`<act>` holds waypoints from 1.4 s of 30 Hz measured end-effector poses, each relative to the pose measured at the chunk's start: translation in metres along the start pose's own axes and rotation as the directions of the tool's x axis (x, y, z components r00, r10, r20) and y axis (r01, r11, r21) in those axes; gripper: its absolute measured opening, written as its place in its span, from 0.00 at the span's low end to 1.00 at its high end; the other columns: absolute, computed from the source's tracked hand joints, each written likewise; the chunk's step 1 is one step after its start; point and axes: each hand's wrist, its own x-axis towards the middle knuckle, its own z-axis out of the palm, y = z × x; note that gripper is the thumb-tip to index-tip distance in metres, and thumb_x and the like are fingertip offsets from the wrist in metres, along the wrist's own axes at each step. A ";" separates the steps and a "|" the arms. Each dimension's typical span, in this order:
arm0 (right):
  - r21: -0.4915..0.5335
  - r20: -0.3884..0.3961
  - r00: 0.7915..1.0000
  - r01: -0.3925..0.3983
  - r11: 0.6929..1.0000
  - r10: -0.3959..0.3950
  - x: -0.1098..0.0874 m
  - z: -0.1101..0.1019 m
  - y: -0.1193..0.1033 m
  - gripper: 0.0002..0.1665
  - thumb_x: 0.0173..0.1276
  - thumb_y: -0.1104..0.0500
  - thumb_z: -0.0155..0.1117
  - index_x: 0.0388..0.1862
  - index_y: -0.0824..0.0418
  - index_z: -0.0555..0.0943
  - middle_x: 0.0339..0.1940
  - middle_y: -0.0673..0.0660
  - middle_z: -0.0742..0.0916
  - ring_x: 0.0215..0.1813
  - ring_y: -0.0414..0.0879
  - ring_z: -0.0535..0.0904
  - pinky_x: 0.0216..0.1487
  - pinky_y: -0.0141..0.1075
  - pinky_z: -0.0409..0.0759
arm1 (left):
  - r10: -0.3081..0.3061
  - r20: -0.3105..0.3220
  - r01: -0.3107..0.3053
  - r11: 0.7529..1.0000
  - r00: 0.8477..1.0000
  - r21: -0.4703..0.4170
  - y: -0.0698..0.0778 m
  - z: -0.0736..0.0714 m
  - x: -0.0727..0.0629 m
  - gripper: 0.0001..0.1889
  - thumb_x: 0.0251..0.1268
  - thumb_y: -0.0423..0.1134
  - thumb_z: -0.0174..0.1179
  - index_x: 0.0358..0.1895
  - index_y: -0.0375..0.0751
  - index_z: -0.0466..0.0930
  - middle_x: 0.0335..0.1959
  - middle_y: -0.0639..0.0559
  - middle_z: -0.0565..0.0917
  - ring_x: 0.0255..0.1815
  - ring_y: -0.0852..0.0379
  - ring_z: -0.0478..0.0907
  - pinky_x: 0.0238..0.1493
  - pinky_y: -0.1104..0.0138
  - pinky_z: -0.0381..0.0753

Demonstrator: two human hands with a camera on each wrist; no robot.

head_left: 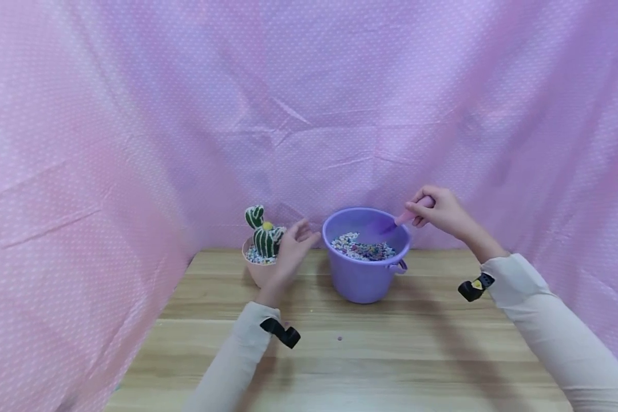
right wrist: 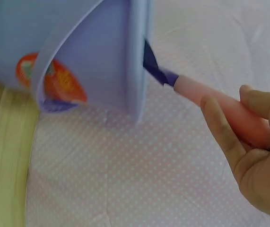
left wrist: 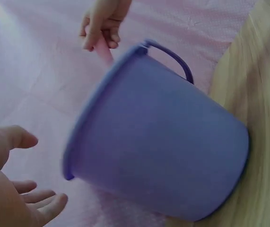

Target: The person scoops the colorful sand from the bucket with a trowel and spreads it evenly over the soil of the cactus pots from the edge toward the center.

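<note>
My right hand (head_left: 439, 212) grips the pink handle (right wrist: 220, 104) of a small trowel, its purple blade (right wrist: 154, 66) dipping past the rim of a purple bucket (head_left: 363, 280). Small multicoloured pebbles (head_left: 363, 247) lie inside the bucket. My left hand (head_left: 294, 247) is held between the bucket and a potted cactus, its fingers spread and holding nothing; in the left wrist view they are apart from the bucket wall. The cactus (head_left: 266, 241), green with white stripes and a yellow flower, stands in a pale pink pot (head_left: 260, 273) of pebbles, partly hidden by that hand.
Everything stands on a light wooden table (head_left: 335, 377). One small pebble (head_left: 340, 338) lies on it in front of the bucket. A bucket handle (head_left: 400, 267) hangs at the bucket's right side. Pink dotted cloth (head_left: 309, 114) hangs behind and at both sides.
</note>
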 end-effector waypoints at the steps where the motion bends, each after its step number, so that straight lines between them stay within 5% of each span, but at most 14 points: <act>1: -0.043 0.007 1.000 0.012 0.999 -0.011 0.002 0.002 0.000 0.12 0.74 0.63 0.65 0.41 0.74 0.80 0.32 0.70 0.90 0.25 0.43 0.87 0.29 0.36 0.90 | -0.029 0.030 0.029 1.000 0.999 0.008 -0.006 0.004 0.004 0.34 0.68 0.34 0.65 0.75 0.30 0.64 0.71 0.33 0.74 0.72 0.37 0.73 0.73 0.54 0.76; 6: -0.217 0.030 0.999 0.039 0.975 -0.033 0.013 0.013 0.002 0.07 0.72 0.64 0.66 0.37 0.69 0.80 0.30 0.67 0.91 0.25 0.47 0.87 0.27 0.34 0.88 | -0.130 0.140 0.138 0.989 0.982 -0.047 -0.031 0.015 0.017 0.33 0.72 0.35 0.61 0.76 0.31 0.63 0.74 0.34 0.71 0.75 0.41 0.70 0.74 0.56 0.75; 11: -0.259 0.081 0.997 0.039 0.965 -0.018 0.022 0.025 0.009 0.05 0.73 0.64 0.64 0.39 0.67 0.80 0.33 0.63 0.92 0.33 0.56 0.89 0.33 0.37 0.90 | -0.165 0.158 0.184 0.976 0.974 -0.119 -0.037 0.020 0.020 0.32 0.72 0.33 0.61 0.76 0.32 0.63 0.75 0.33 0.69 0.74 0.42 0.71 0.69 0.59 0.79; 25: 0.025 0.312 0.943 -0.130 0.991 0.116 0.054 0.043 0.024 0.07 0.75 0.70 0.58 0.40 0.75 0.72 0.39 0.76 0.88 0.43 0.68 0.89 0.46 0.49 0.91 | -0.174 0.166 0.203 0.964 0.971 -0.175 -0.039 0.022 0.016 0.32 0.72 0.34 0.62 0.76 0.36 0.64 0.76 0.40 0.68 0.75 0.46 0.70 0.68 0.64 0.80; 38: 0.123 0.241 0.924 -0.331 0.935 0.296 0.050 0.059 0.022 0.07 0.71 0.71 0.60 0.36 0.75 0.72 0.34 0.75 0.89 0.34 0.58 0.91 0.42 0.46 0.91 | -0.143 0.160 0.164 0.979 0.977 -0.121 -0.037 0.024 0.015 0.32 0.74 0.35 0.59 0.77 0.35 0.61 0.77 0.37 0.65 0.77 0.44 0.67 0.67 0.64 0.80; 42: 0.178 0.231 0.933 -0.319 0.931 0.276 0.041 0.062 0.025 0.06 0.72 0.73 0.59 0.37 0.76 0.71 0.37 0.77 0.88 0.35 0.59 0.91 0.44 0.47 0.91 | -0.138 0.146 0.154 0.982 0.980 -0.108 -0.037 0.025 0.015 0.32 0.74 0.36 0.59 0.77 0.36 0.62 0.77 0.38 0.67 0.76 0.46 0.68 0.69 0.60 0.79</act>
